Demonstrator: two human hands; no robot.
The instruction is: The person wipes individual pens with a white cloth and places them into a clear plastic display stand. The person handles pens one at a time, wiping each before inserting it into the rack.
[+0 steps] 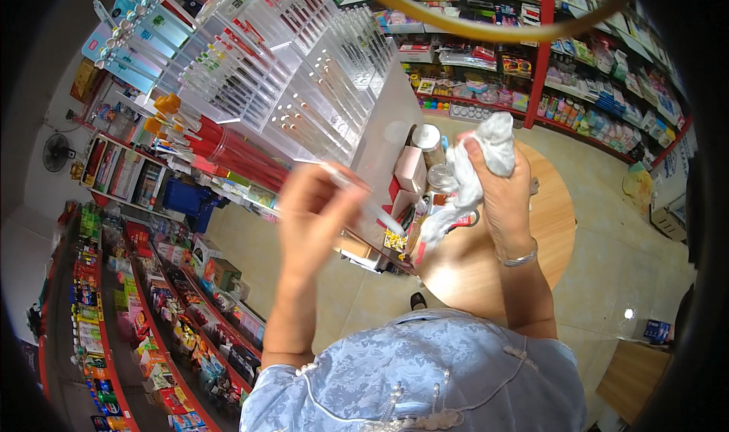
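Observation:
My left hand (313, 221), blurred, pinches a slim white pen (383, 214) that slants down to the right. Its lower end overlaps a small box of yellow-tipped pieces (395, 239) in the picture; whether they touch I cannot tell. Bunched in my right hand (504, 195) is a white cloth (464, 176), and a loose end of it hangs over the table. Just beyond my left hand stands a clear tiered pen display (379, 113), with rows of upright pens (310, 121) in its slots. Red tubes of pens or brushes (228, 147) lean at its left side.
A round wooden table (547, 221) lies under my right arm. On it are a lidded jar (427, 139), a pale pink box (410, 169) and scissors (470, 220). Stocked shelves (484, 82) line the back, and snack racks (165, 341) fill the lower left. A yellow curved band (455, 25) crosses the top.

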